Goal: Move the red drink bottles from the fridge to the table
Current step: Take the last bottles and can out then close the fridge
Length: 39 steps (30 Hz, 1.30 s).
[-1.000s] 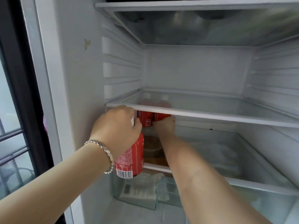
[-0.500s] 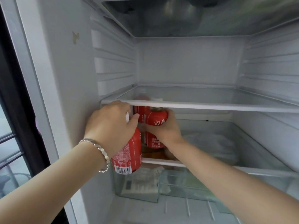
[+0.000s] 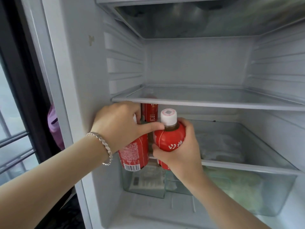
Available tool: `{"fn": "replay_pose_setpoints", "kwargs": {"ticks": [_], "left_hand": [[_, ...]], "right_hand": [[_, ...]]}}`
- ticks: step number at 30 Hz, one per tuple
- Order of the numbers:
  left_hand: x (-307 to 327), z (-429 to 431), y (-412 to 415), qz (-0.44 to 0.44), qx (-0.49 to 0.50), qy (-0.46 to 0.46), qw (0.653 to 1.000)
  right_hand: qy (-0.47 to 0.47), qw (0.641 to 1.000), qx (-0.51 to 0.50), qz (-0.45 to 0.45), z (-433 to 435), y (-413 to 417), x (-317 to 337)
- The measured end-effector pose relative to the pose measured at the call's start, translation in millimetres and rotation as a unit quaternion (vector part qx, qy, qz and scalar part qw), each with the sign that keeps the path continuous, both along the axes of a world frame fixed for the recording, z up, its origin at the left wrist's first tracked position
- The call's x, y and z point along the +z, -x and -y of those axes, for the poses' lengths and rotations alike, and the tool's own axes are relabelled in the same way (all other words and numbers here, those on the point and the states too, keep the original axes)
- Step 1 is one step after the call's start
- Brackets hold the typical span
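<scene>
I'm standing at an open household fridge (image 3: pixel 198 63), so this looks like a home, most likely its kitchen. The fridge has white ribbed walls, glass shelves (image 3: pixel 214 103) and a clear crisper drawer (image 3: pixel 272 195) at the bottom. To my left is a dark-framed window (image 3: pixel 9 113) with rails outside, and a purple cloth (image 3: pixel 54 126) hangs beside it.

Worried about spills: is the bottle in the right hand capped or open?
Capped: a white cap sits on the red bottle that the right hand grips.
</scene>
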<state>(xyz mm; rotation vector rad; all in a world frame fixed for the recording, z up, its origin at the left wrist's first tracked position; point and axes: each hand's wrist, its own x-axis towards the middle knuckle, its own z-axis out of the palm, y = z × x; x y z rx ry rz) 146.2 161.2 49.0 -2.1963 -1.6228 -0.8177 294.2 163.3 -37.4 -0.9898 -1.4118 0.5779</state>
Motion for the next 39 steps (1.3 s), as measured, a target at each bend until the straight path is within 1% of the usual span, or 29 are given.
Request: {"fn": "replay_pose_setpoints", "kwargs": {"ticks": [3,5,8,10,13,16,17,18,19,20,21,22,23,24,25,26,27,28,30,31,32,35,39], "left_hand": [[6,10,-2,0.023,-0.014,0.024,0.999],[9,13,-2,0.027,-0.043,0.033,0.998],[12,16,-1,-0.023,-0.07,0.108,0.991],[10,17,-1,-0.053,-0.075,0.153,0.984],[4,16,-1,-0.052,-0.096,0.146,0.983],[1,13,1,-0.006,-0.112,0.139,0.984],[0,12,2,0.011,-0.116,0.146,0.982],[0,11,3,0.02,-0.117,0.155,0.981],[-1,10,4,0.022,-0.114,0.167,0.979],[-1,9,5,0.019,-0.107,0.18,0.978],[-2,8,6,0.014,-0.099,0.193,0.976],[-2,7,6,0.012,-0.091,0.202,0.975],[-2,5,6,0.015,-0.084,0.207,0.975],[-2,4,7,0.02,-0.078,0.212,0.974],[-1,1,8,0.025,-0.073,0.217,0.973],[0,-2,9,0.026,-0.069,0.223,0.972],[1,-6,9,0.023,-0.066,0.228,0.971],[2,-10,10,0.018,-0.064,0.233,0.97],[5,-18,11,-0.002,-0.062,0.241,0.969],[5,-20,11,-0.015,-0.06,0.245,0.968],[5,-21,10,-0.027,-0.057,0.247,0.967],[1,-23,13,-0.066,-0.048,0.226,0.971],[-2,-23,14,-0.087,-0.042,0.204,0.974]], "right_hand": [[-0.017,0.995,0.006,0.103,2,-5,7],[-0.017,0.983,0.029,0.181,0,-12,17],[-0.015,0.948,0.069,0.311,-1,-22,31],[-0.008,0.936,0.097,0.338,-1,-26,35],[0.013,0.939,0.137,0.315,-1,-24,37],[0.047,0.94,0.169,0.294,-5,-23,38],[0.075,0.931,0.208,0.292,-5,-26,41],[0.115,0.911,0.279,0.28,-7,-29,45],[0.156,0.885,0.37,0.238,-11,-32,49],[0.194,0.867,0.429,0.162,-19,-33,51],[0.233,0.868,0.43,0.08,-35,-33,48],[0.254,0.887,0.385,0.03,-55,-29,43],[0.254,0.914,0.315,0.021,-78,-23,37],[0.244,0.941,0.227,0.055,-99,-14,33],[0.239,0.954,0.151,0.102,-118,-4,28],[0.247,0.955,0.093,0.138,-133,5,25],[0.261,0.95,0.063,0.156,-149,13,23],[0.279,0.946,0.038,0.162,-162,21,21],[0.311,0.936,-0.043,0.157,-185,36,17],[0.307,0.937,-0.083,0.143,-197,40,13],[0.289,0.946,-0.093,0.113,-204,43,9],[0.244,0.967,-0.065,0.034,-219,43,4],[0.216,0.968,-0.092,0.089,-211,33,10]]}}
